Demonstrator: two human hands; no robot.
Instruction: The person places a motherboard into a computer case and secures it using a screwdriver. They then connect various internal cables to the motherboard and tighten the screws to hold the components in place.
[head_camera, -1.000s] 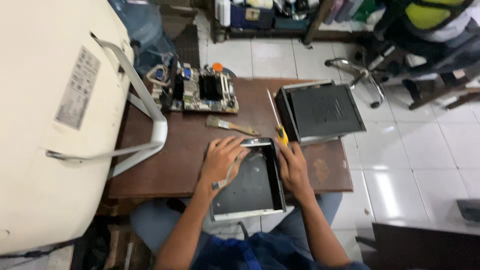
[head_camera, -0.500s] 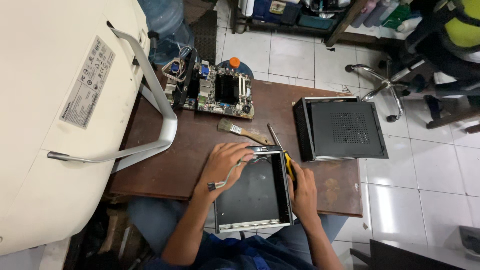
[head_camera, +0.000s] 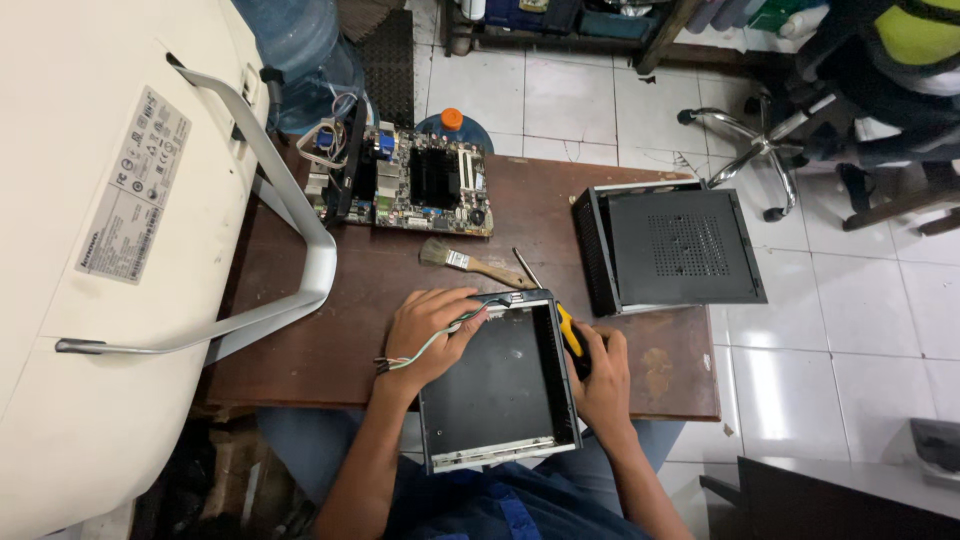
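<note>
An open black computer case (head_camera: 500, 385) lies at the near edge of the brown wooden table (head_camera: 330, 330), partly over my lap. My left hand (head_camera: 425, 335) rests on the case's left top corner and grips a thin bundle of coloured wires (head_camera: 420, 355) that trails out to the left. My right hand (head_camera: 600, 375) lies along the case's right side, closed around a yellow-and-black screwdriver (head_camera: 565, 325) whose metal shaft points away towards the brush.
A green circuit board (head_camera: 415, 185) with a black heatsink lies at the table's far side. A paintbrush (head_camera: 470, 262) lies in the middle. A black case cover (head_camera: 675, 248) sits at the right. A white monitor back with a silver stand (head_camera: 300, 250) fills the left. Someone sits at far right.
The view has shifted, so everything sits lower and more to the right. My right hand has slid down the case's right side with the screwdriver. My left hand stays on the case's corner.
</note>
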